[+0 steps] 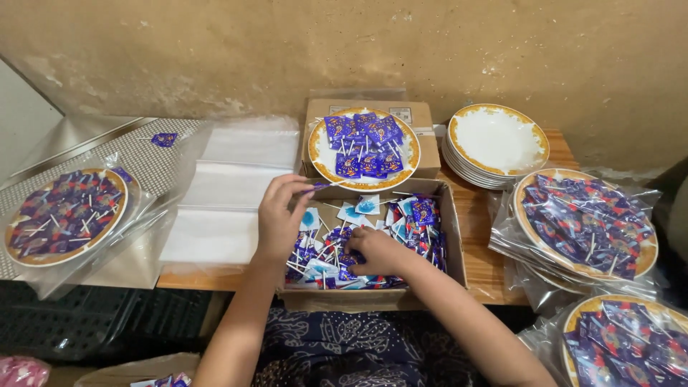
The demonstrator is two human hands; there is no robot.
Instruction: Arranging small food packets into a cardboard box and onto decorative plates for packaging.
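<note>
Over the cardboard box (451, 236) at the table's front edge, left hand (281, 215) pinched one wrapped lollipop (322, 185); right hand (374, 251) grasped among loose ones. Best laid flat, stick inward, on the half-filled plate (315, 147).

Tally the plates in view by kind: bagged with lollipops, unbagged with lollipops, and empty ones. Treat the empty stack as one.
Bagged plates of lollipops: 3 (left, right, lower right)
Unbagged plate of lollipops on the closed box: 1
Stack of empty plates: 1
Total: 5
More bagged plates may lie hidden under the right one.
</note>
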